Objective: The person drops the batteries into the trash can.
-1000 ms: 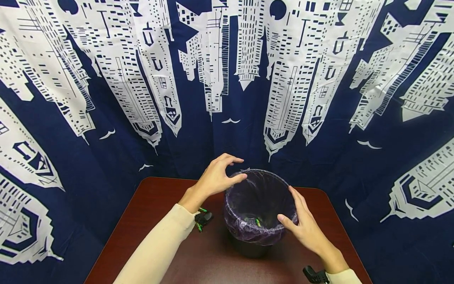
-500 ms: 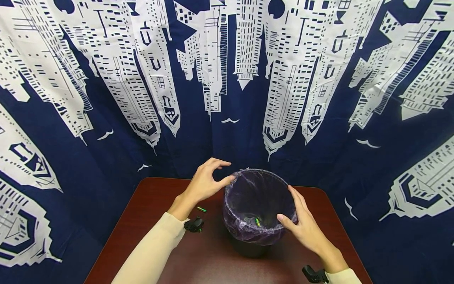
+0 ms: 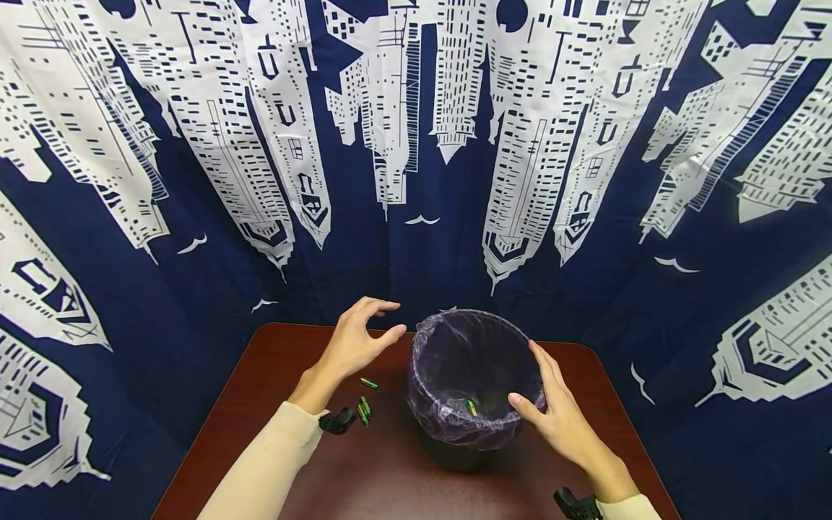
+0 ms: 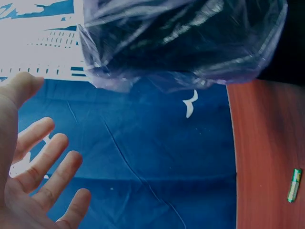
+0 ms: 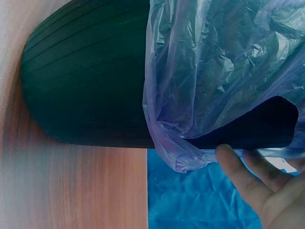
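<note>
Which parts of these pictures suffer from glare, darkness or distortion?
Head view: soft glare on the table, while the skyline-print curtain splays outward, probably wide-angle distortion; left wrist view: the curtain's white print is washed out; right wrist view: bright glints on the purple bin liner, the trash bin very dark.

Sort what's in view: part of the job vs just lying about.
Likely part of the job:
bin with purple liner
green cylinder inside it
loose green cylinders outside
hands: empty left hand; right hand at the bin

Likely just surroundings:
skyline curtain
tabletop
black wrist devices
</note>
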`<state>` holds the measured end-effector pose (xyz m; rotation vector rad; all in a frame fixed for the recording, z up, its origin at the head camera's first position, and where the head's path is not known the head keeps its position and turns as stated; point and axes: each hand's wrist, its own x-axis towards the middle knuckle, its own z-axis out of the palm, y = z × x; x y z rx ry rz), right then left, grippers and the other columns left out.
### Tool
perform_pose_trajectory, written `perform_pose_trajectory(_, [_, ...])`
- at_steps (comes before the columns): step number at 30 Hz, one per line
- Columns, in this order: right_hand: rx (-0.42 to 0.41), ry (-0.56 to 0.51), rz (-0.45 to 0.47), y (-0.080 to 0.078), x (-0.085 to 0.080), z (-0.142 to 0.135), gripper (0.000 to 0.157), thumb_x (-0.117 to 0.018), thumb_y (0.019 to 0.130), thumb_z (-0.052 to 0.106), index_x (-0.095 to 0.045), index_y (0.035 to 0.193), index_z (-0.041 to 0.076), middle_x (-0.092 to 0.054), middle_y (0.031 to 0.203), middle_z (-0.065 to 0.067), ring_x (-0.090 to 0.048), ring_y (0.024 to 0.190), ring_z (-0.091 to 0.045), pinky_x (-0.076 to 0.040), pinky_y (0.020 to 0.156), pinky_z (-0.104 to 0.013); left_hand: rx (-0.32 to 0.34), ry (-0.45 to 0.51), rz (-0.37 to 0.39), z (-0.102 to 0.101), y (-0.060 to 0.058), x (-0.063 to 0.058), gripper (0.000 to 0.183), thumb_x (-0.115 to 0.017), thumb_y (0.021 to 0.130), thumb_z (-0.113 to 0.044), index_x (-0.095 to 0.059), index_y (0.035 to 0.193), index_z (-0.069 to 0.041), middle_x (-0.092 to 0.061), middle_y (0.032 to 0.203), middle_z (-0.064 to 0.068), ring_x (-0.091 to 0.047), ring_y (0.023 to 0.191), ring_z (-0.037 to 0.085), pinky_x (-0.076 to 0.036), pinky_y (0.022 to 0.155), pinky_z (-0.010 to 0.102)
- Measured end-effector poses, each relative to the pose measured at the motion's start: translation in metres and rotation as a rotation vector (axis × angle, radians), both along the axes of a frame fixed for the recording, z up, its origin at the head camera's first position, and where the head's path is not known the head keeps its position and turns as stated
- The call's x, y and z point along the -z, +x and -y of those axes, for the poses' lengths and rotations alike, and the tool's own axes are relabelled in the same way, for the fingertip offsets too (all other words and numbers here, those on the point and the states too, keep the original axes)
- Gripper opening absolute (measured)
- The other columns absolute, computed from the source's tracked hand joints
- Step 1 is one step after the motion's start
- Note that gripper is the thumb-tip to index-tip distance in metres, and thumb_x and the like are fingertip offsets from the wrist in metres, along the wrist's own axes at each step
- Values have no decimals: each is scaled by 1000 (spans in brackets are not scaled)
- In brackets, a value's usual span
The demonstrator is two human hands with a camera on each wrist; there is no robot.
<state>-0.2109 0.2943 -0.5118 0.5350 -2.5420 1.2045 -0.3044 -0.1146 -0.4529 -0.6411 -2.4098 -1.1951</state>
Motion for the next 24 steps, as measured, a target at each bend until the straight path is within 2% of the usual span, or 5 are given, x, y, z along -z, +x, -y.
perform_pose_trajectory(5, [30, 32, 13, 5, -10, 4, 107, -85, 101, 29, -23, 187, 17, -27, 191, -18, -34, 171, -56, -33, 125, -93, -22, 16, -2, 9, 1, 8, 44, -93, 101, -28, -82, 142, -15, -79, 140, 9, -77, 127, 34, -64, 114, 57])
perform_pose_trajectory(10, [34, 34, 15, 5, -9, 3, 107, -85, 101, 28, -22, 187, 14, -26, 191, -21, -31, 172, -58, -33, 125, -93, -35, 10, 17, 17, 3, 21, 44, -92, 102, -27, -82, 142, -13, -79, 141, 11, -77, 129, 38, -63, 113, 59])
perform_pose_trajectory(19, [40, 48, 33, 4, -7, 2, 106, -82, 104, 34, -20, 187, 14, -24, 192, -21, -30, 172, -60, -30, 124, -96, -85, -4, 88, 33, 12, 56, 46, -92, 102, -29, -80, 145, -14, -79, 140, 12, -75, 130, 35, -62, 115, 63])
perform_pose_trajectory(24, [33, 45, 26, 4, -6, 2, 107, -83, 103, 33, -20, 187, 13, -25, 191, -22, -30, 173, -59, -30, 125, -95, -114, -13, 81, 40, 17, 77, 47, -90, 104, -34, -80, 145, -13, -79, 137, 12, -76, 126, 36, -63, 112, 64])
